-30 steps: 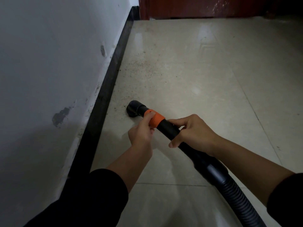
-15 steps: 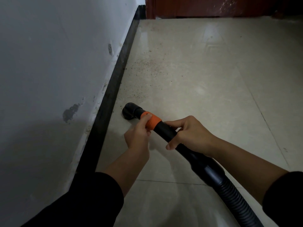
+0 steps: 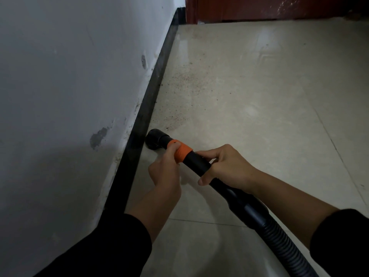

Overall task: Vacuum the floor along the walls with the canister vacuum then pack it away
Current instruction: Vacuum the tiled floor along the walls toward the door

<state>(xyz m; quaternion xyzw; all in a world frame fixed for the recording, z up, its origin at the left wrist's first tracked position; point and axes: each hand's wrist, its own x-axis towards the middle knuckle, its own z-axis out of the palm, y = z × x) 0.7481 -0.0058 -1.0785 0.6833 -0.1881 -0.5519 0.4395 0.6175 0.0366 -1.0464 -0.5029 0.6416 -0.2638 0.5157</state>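
- Ahead of both hands and under them: pale tiled floor, glossy, grout lines showing.
- Left of the grip: grey-white wall, scuffed, with a chipped patch low down.
- Black baseboard runs along the wall's foot, just left of the left hand.
- Dark red door well beyond the grip, at the far end of the floor.
- Ribbed hose trails back from the right hand, between the two black sleeves.
- Black tube slants from the hose up through both hands toward the baseboard.
- Right hand: fingers curled over the tube from above, thumb down the near side, forefinger lying along it.
- Left hand: closed round the orange collar, thumb on top; fingers underneath are hidden.
- Hands sit close together, the left nearer the wall.
- Nozzle pokes out just past the left hand, mouth down at the floor, right beside the baseboard.
- Dark grit speckles the tiles beyond the nozzle, along the baseboard.
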